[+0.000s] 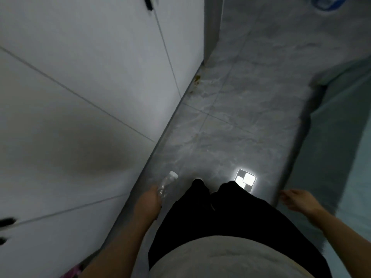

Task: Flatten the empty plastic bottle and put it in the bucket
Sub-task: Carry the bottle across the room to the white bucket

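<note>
A clear plastic bottle point(167, 184) with a white cap points forward and down from my left hand point(149, 201), which grips its lower part at my left side. The bottle looks crinkled, but blur hides its exact shape. My right hand point(297, 200) hangs at my right side with its fingers loosely apart and nothing in it. A blue round rim, possibly the bucket point(326, 3), shows at the top right edge, far ahead on the floor.
White cabinet doors point(80, 97) with black handles fill the left side. A grey marble tiled floor point(230, 117) runs ahead as a narrow passage. A pale green surface point(341, 127) borders the right. My black trousers point(220, 213) are below, and a ceiling light reflects on the floor point(245, 179).
</note>
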The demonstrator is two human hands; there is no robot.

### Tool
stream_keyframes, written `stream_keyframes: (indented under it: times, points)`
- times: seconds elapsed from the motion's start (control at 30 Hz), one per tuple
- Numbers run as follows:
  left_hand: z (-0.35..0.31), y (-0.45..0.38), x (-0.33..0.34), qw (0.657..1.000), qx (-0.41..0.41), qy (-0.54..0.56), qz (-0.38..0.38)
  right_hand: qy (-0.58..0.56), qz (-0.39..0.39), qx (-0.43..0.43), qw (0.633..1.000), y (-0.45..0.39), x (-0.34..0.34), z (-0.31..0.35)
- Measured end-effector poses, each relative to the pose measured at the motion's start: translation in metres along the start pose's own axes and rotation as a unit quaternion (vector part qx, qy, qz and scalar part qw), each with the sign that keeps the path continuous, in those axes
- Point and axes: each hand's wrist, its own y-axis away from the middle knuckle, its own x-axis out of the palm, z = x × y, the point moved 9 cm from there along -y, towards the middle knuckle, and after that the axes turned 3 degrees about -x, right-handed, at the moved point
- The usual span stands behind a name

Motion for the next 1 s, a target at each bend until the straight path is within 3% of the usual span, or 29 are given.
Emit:
stream_keyframes:
  times: [0.1,0.4,0.57,0.77,1.0]
  points:
    - [-0.045,-0.035,-0.016,0.997,0.044,-0.065,-0.002,-0.021,-0.041,0.029,0.999,0.001,-0.017,-0.028]
    - [-0.182,-0.107,-0.017,0.987,0.111,-0.113,0.034,-0.133,-0.091,0.112,0.98,-0.029,-0.074,-0.066]
    - [-0.24,-0.121,-0.006,0.986,0.103,-0.126,0.033,-0.159,-0.094,0.068,0.98,-0.084,-0.132,-0.012]
    - [-0.286,-0.15,-0.013,0.986,0.037,-0.156,0.032,-0.187,-0.089,-0.006,0.978,-0.142,-0.196,0.089]
    - [-0.383,-0.219,-0.02,0.984,0.054,-0.161,0.044,-0.219,-0.095,0.018,0.971,-0.195,-0.239,0.14]
